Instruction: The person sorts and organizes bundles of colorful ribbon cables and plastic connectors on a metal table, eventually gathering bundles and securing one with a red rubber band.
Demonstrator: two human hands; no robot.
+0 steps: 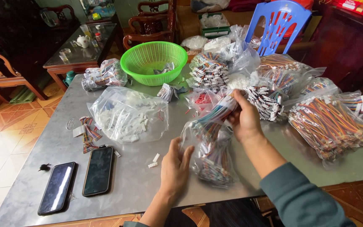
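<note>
- Fingers of the right hand (245,120) clench around a bundle of rainbow-coloured ribbon wires with white plastic connectors (221,110), lifted out of the mouth of a crinkled clear plastic bag (210,156) that lies near the middle of the steel table's front edge.
- Bundle's long axis slants from the bag's mouth up toward the far right corner; the right hand holds its upper end, so that hand is the nearer one.
- Left hand (175,167) presses flat against the bag's left side, fingers spread and grasping nothing, steadying the soft film.
- Two small white connector housings (154,161) lie loose just left of that hand.
- Grey brushed-steel table (127,185) is smooth and dully reflective.
- Two black glossy smartphones (78,178) rest side by side near the front left corner.
- Another clear bag of white plastic housings (127,115) sits left of centre.
- Bright green perforated plastic basket (153,62) stands at the far edge.
- Heaped bags of multicoloured wire harnesses (330,122) crowd the right edge.
</note>
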